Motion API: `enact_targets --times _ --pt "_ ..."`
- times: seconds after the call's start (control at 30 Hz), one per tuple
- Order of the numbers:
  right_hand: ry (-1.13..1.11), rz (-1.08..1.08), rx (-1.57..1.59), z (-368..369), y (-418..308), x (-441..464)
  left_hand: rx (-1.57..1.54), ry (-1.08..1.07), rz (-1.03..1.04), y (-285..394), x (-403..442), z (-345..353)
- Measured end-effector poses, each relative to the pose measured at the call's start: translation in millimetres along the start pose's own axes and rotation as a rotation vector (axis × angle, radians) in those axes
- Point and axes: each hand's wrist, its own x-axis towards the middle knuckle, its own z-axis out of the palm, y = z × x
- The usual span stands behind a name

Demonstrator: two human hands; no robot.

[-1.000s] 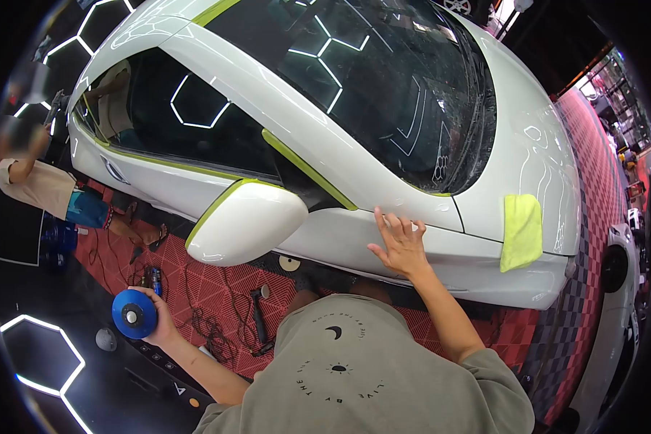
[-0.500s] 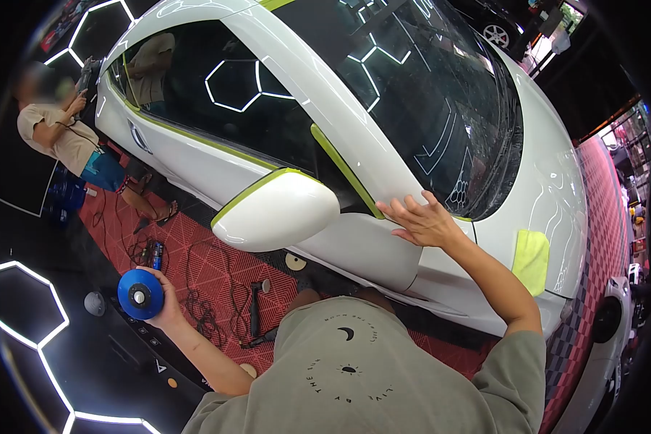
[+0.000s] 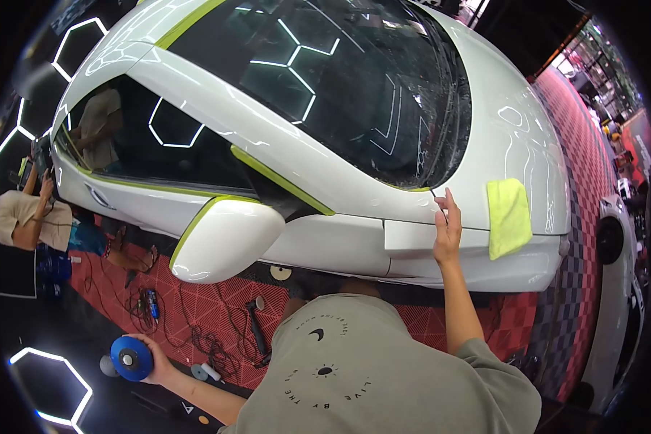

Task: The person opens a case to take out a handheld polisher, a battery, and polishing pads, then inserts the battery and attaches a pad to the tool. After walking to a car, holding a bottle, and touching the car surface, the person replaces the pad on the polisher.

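My left hand [image 3: 158, 362] is wrapped around a round blue bottle [image 3: 139, 349], seen from above with a dark ring and a pale cap at its centre. It is held out low to the left, away from the car. My right hand [image 3: 448, 233] is at the white car's [image 3: 419, 202] front fender, below the windshield corner. Its fingers are stretched out and apart, with nothing in them; whether they touch the paint is unclear. To the right of that hand, a yellow-green cloth [image 3: 508, 219] lies over the fender edge.
The side mirror [image 3: 228, 239] juts out, edged with green masking tape [image 3: 282, 181]. A polishing machine [image 3: 257, 325] and tangled cords [image 3: 213, 351] lie on the red floor tiles. At far left, another person [image 3: 36, 217] stands beside the car holding a tool.
My view has turned and shifted toward the car's front. My right hand has moved from the windshield pillar base forward along the fender, nearer the cloth. The bottle remains in my left hand.
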Motion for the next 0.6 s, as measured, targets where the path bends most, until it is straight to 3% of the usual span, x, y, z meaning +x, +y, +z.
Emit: enact_targets --times 0.07,0.13,0.2,0.53,0.6 --pt "0.138 0.126 -0.133 -8 5 -20 0.008 0.045 0.055 -5 6 7" --pt "0.120 0.156 -0.210 -13 5 -32 0.050 0.003 0.060 -10 16 9" --pt "-0.004 0.020 -0.402 -15 4 -36 -0.043 0.009 -0.002 -24 16 19" --pt "-0.154 0.101 -0.655 -5 6 -31 -0.107 0.066 -0.236 -69 24 33" --pt "-0.164 0.088 -0.515 -12 7 -36 -0.117 0.078 -0.207 -71 25 29"
